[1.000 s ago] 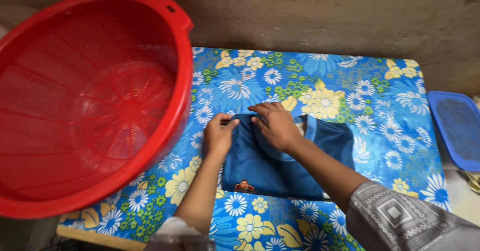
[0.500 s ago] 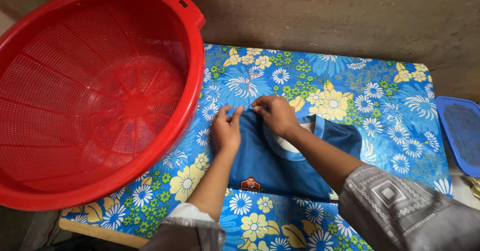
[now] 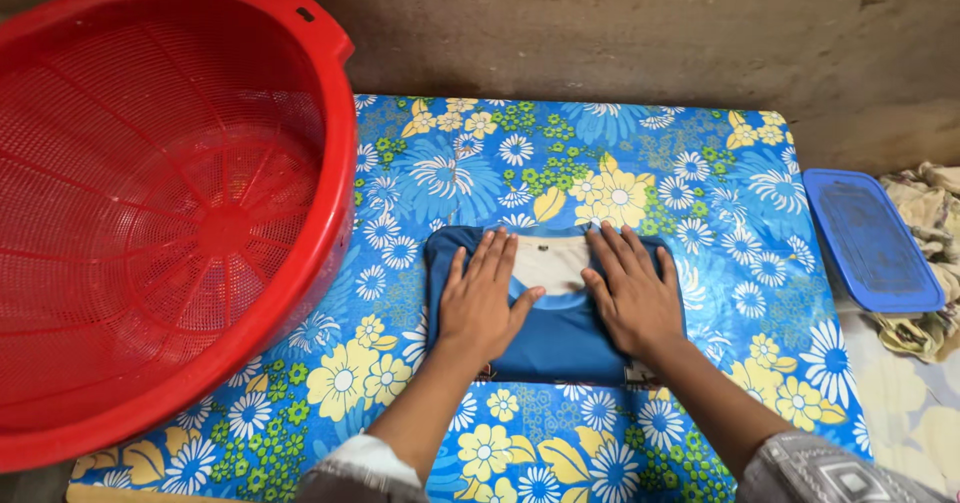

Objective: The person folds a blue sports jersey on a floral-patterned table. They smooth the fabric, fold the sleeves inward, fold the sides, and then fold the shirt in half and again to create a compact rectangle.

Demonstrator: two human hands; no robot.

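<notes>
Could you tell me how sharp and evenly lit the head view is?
Head view: soft, even light, with no glare on the cloth; both hands, left and right, and the shirt look sharp; the basket bulges near the frame edge, suggesting wide-angle distortion.

Basket (image 3: 150, 213) left of garment (image 3: 556, 333); lid (image 3: 868, 241) right.

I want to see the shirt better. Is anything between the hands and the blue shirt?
No. The left hand and right hand lie flat right on the folded shirt, with nothing visible between them.
</notes>
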